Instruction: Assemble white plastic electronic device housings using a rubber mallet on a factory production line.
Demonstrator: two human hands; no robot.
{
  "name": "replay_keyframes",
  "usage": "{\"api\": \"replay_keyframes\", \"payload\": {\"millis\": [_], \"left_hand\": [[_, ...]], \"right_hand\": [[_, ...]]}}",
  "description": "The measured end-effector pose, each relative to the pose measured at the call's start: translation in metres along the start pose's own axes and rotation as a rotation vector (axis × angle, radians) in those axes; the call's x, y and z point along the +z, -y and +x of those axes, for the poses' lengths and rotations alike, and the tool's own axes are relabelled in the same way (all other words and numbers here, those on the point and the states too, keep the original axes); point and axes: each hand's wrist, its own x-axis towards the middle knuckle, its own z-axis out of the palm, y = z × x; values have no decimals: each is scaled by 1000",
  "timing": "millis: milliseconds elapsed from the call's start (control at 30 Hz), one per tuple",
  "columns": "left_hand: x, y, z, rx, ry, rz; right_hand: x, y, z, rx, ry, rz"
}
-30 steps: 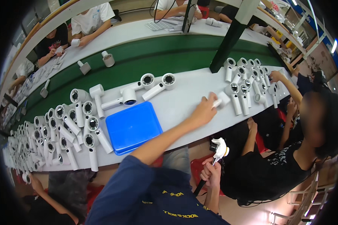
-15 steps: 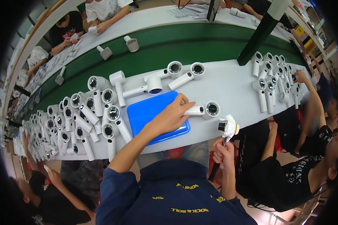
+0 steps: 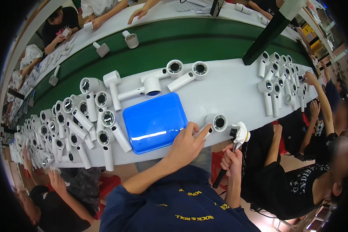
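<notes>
White handheld fan (image 3: 215, 124) lies on the counter (image 3: 228, 89) beside the blue tray (image 3: 154, 121); my left hand (image 3: 187, 145) grips its handle. Right hand (image 3: 232, 160) is closed on a cloth-tipped tool (image 3: 236, 145). I judge work barely begun: the tray holds nothing, with about 20 fans (image 3: 81, 123) crowding its left.

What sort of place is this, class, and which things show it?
Probably a factory assembly line: a long white workbench crowded with identical white handheld dryer-like units, a green conveyor belt running alongside, and other workers seated along both sides.
</notes>
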Motion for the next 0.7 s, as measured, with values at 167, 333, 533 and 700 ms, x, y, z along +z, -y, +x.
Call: {"api": "replay_keyframes", "payload": {"millis": [167,333,533,700], "left_hand": [[-30,29,26,93,-14,172],[-57,67,38,81,2,182],[-52,64,47,119,-24,75],[-45,75,37,143,-117,122]], "right_hand": [[7,9,4,7,-3,-48],[11,16,11,-6,19,-144],[20,17,15,6,57,-137],[36,27,14,-26,8,-291]]}}
